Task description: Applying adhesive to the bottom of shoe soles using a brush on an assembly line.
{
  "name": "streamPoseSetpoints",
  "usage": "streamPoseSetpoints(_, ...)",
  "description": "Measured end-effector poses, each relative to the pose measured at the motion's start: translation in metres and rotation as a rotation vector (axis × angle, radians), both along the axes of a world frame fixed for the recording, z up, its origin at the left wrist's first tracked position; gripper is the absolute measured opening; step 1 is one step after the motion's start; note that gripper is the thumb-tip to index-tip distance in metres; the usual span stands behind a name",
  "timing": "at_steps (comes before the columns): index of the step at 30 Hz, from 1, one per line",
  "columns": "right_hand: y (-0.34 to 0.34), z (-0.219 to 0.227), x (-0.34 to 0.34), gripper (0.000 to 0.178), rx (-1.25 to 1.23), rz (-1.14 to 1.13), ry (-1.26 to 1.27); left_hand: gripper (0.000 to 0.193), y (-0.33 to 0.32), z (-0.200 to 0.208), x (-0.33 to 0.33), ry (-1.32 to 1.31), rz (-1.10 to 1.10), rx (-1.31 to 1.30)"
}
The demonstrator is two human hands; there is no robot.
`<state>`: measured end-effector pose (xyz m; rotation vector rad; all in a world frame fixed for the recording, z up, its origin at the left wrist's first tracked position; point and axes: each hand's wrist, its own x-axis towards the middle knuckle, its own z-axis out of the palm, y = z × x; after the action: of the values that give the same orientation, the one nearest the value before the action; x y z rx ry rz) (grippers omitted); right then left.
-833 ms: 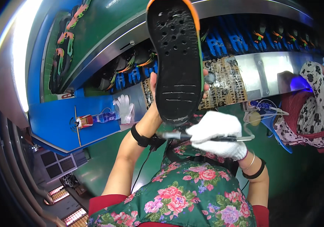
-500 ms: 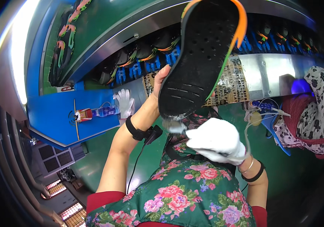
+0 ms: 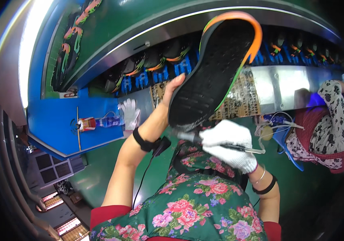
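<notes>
A black shoe sole with an orange and green rim is held up in front of me, its wide end pointing away. My bare left hand grips its left edge, thumb showing and the other fingers hidden behind it. In a white knit glove, my right hand is closed round a brush with a dark handle and a pale tube running from its back end. Blurred bristles are at the sole's near end; whether they touch it, I cannot tell.
Beyond the sole, shoe parts sit on blue holders along a line. Taped cardboard covers part of a metal ledge. A blue table at left bears a bottle and white gloves. Another person is at right.
The sole has come down slightly and its far end has tilted, so the orange rim shows more fully. My right hand has turned, exposing more of the brush handle and tube.
</notes>
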<state>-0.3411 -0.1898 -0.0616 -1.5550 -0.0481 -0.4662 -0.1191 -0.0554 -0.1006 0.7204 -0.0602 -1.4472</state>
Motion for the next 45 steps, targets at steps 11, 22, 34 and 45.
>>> streamPoseSetpoints(11,-0.089,0.021,0.037,0.026,-0.614,-0.591,-0.191,0.089,0.013,-0.021,-0.062,0.372,0.020,-0.093)
streamPoseSetpoints(22,-0.020,0.038,0.006,0.015,0.297,0.160,-0.012,0.110,0.045,0.009,-0.045,0.270,0.213,-0.350)
streamPoseSetpoints(34,-0.023,-0.036,0.001,0.018,0.962,-0.121,0.082,0.112,0.122,0.064,0.001,0.046,0.290,-0.794)
streamPoseSetpoints(45,0.011,-0.057,0.053,0.020,0.788,-0.035,0.203,0.100,0.181,0.079,0.246,-0.088,1.110,-0.572)
